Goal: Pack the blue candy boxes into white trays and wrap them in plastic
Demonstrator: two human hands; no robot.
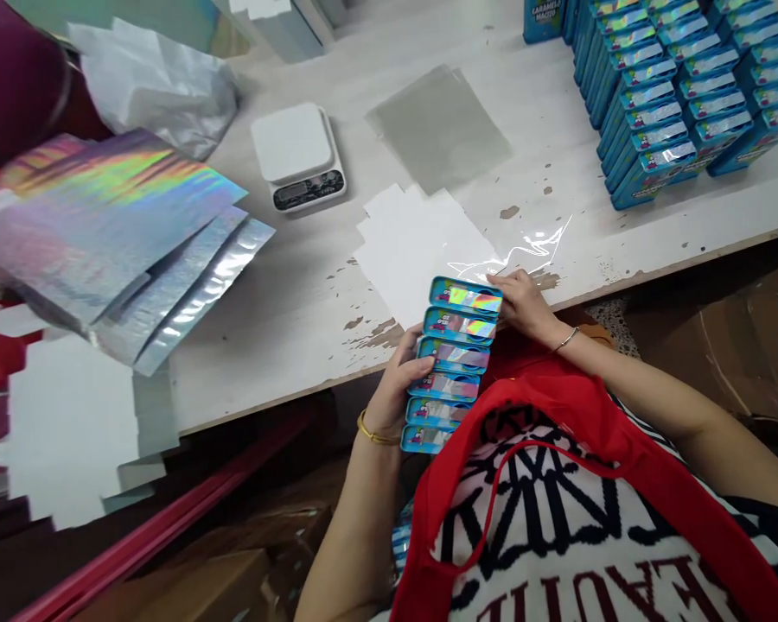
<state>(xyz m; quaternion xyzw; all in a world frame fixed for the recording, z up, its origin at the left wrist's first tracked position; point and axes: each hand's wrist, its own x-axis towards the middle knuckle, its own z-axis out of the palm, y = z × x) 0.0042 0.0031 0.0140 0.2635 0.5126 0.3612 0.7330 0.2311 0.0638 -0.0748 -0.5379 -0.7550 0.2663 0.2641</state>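
A row of several blue boxes (452, 356) with shiny strips on their ends lies side by side at the table's front edge. My left hand (398, 380) is wrapped round the row from its left side, thumb on top. At the row's upper right corner is my right hand (525, 302), its fingers bent against the end box; part of it is hidden behind the boxes. Just beyond the row, a clear plastic film (525, 255) lies on the table, next to flat white card sheets (421, 246).
Stacked blue boxes (648, 112) fill the right back of the table (265, 345). A white scale (295, 147) and a stack of clear sheets (441, 130) lie farther back. Holographic sheets (117, 225) and white card cutouts (71, 423) are at the left, by a crumpled white bag (156, 82).
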